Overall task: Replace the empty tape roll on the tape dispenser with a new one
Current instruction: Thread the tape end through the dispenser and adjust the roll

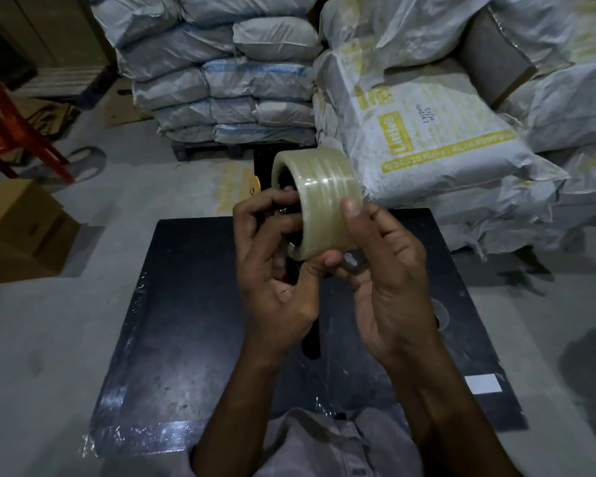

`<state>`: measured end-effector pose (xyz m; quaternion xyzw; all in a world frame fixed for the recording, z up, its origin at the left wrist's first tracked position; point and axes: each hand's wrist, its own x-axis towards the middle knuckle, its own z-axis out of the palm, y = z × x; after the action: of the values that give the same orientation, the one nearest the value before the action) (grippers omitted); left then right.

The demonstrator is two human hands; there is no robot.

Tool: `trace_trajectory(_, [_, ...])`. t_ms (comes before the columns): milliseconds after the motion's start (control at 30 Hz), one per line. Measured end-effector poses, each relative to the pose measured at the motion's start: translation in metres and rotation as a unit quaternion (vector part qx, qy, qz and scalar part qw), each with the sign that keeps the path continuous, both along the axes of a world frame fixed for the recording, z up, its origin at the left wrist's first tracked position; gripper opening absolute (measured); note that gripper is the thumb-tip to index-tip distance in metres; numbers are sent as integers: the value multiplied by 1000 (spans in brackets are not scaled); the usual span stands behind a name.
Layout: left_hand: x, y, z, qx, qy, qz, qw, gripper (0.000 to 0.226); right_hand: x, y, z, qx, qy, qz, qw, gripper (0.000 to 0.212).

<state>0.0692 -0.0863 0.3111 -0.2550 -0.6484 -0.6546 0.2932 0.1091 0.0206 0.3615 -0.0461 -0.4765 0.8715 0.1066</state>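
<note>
Seen from the head camera, the clear tape roll (319,201) sits above the far edge of the black table (193,304), the left hand (276,270) curled round the dark, mostly hidden tape dispenser (291,215) at its core and the right hand (389,287) clasping its rim, with stacked sacks (427,132) close behind and a cardboard box (21,228) well off to the left.

We note: tape roll (319,197), glossy clear plastic; counter (193,304), dark glossy film-wrapped top; sacks (255,80), woven plastic; box (18,232), matt cardboard.
</note>
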Motion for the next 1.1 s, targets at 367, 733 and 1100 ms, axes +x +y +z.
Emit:
trace_trajectory(367, [-3,-1,-11,-33,14,3,999,23,3,8,-9,10,-11,-17,1000,32])
trace_trajectory(733, [-1,-7,-11,-19,-7,22,1000,26,0,32,-26,170,57,-81,980,30])
trace_trajectory(1100, [3,6,-11,-13,-50,29,998,30,3,43,-33,535,215,-236,782,17])
